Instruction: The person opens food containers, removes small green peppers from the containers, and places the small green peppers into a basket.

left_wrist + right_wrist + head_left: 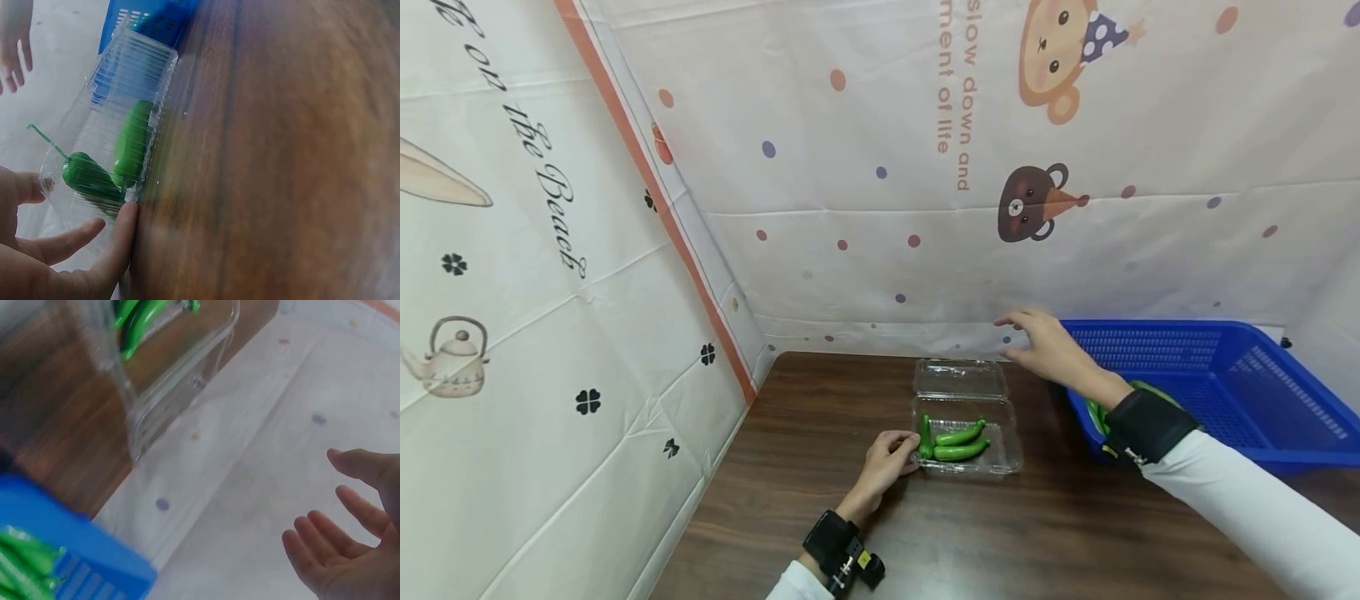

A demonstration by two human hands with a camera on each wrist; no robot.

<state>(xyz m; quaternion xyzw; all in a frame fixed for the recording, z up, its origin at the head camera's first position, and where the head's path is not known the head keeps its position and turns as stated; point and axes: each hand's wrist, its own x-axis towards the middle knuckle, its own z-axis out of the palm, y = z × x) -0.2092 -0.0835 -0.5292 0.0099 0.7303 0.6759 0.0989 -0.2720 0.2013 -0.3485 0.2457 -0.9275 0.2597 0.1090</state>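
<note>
A hinged clear plastic box (pixel 1017 454) stands on the table with its lid (pixel 961 379) raised toward the back. Inside lie three green chili peppers: one upright in the picture along the left wall (pixel 926 437), two slanting (pixel 961 434) beside it. My left hand (pixel 883 467) holds the box's left front corner; in the left wrist view the thumb is at the rim and the fingertips (pixel 127 215) are against the lower side. My right hand (pixel 1048 350) hovers between the lid and the blue basket, fingers spread and loosely bent, holding nothing.
At the right stands a blue plastic basket (pixel 1217 333) with more green peppers (pixel 25 565) in its left end, partly hidden by the right wrist. A printed cloth (pixel 865 275) hangs behind and at the left of the brown wooden table (pixel 805 417).
</note>
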